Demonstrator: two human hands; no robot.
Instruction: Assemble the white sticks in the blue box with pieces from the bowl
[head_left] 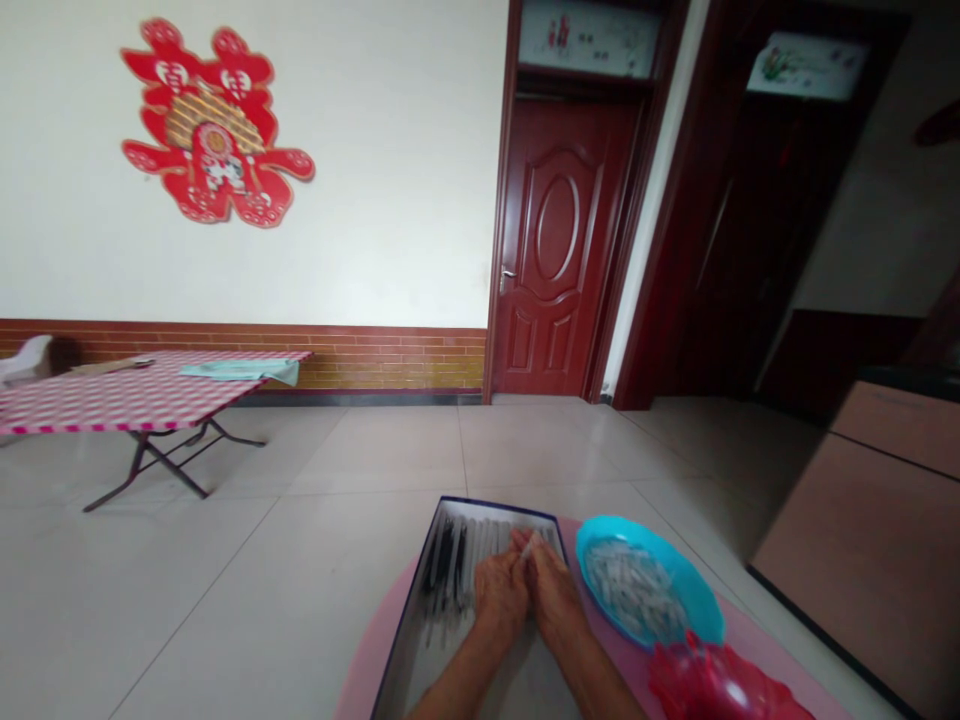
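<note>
My left hand (501, 592) and my right hand (553, 590) are pressed together over a shallow dark-rimmed box (409, 615) that lies on a pink table (360, 665). Both hands have their fingers closed round a small pale slim piece (529, 546) that pokes out between the fingertips. The box holds rows of thin dark and pale rods (450, 570). Just right of my right hand sits a blue bowl (697, 605) filled with several small clear pieces (634, 590).
A red translucent plastic thing (712, 685) lies at the table's near right. A folding table with a red checked cloth (127, 395) stands at the left wall. A dark red door (555, 250) is behind, a tan cabinet (877, 540) to the right.
</note>
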